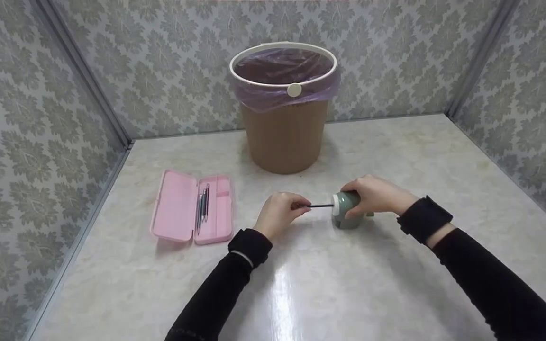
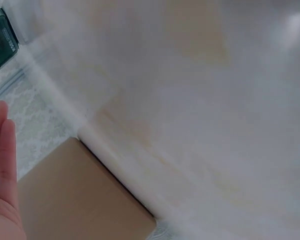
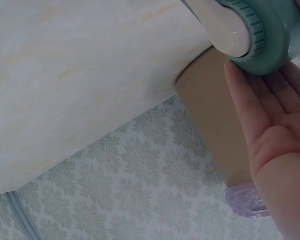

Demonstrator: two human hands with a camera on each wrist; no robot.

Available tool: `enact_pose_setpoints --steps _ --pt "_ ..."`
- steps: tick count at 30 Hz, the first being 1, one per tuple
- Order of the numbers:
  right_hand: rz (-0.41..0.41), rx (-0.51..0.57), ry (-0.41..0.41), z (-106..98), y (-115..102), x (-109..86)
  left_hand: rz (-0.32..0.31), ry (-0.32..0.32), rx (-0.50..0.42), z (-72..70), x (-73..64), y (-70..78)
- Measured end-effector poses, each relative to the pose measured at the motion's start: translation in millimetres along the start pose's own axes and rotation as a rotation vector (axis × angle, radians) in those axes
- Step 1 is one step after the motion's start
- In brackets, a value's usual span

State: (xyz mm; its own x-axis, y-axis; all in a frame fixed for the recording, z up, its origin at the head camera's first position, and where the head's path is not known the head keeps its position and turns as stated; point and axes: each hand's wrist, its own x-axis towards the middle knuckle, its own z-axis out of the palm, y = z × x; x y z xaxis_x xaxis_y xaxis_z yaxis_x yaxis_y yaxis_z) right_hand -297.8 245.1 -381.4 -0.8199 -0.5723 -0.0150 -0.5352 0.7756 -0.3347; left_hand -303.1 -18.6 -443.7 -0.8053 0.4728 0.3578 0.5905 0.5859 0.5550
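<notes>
My left hand (image 1: 278, 213) pinches a dark pencil (image 1: 321, 206) between thumb and fingers, in the middle of the table. The pencil's far end meets the white front of a green crank pencil sharpener (image 1: 344, 202). From above and behind, my right hand (image 1: 378, 194) grips the sharpener's body, its fingers over the top. In the right wrist view, the cream crank handle (image 3: 225, 30) sticks out from the ribbed green back. A corner of the sharpener (image 2: 2, 42) shows in the left wrist view, where the pencil is out of sight.
An open pink pencil case (image 1: 218, 213) with several pencils (image 1: 202, 208) lies at the left. Behind the hands stands a brown trash bin (image 1: 285, 137) with a purple liner (image 1: 282, 97). Patterned walls (image 1: 168, 57) border the marbled table (image 1: 126, 284).
</notes>
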Motion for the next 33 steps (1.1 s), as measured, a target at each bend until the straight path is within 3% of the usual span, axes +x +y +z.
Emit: enact_pose_setpoints --steps 33 --pt "0.002 -0.021 -0.002 0.2 -1.4 -0.5 -0.048 -0.071 -0.098 -5.8 1.5 -4.4"
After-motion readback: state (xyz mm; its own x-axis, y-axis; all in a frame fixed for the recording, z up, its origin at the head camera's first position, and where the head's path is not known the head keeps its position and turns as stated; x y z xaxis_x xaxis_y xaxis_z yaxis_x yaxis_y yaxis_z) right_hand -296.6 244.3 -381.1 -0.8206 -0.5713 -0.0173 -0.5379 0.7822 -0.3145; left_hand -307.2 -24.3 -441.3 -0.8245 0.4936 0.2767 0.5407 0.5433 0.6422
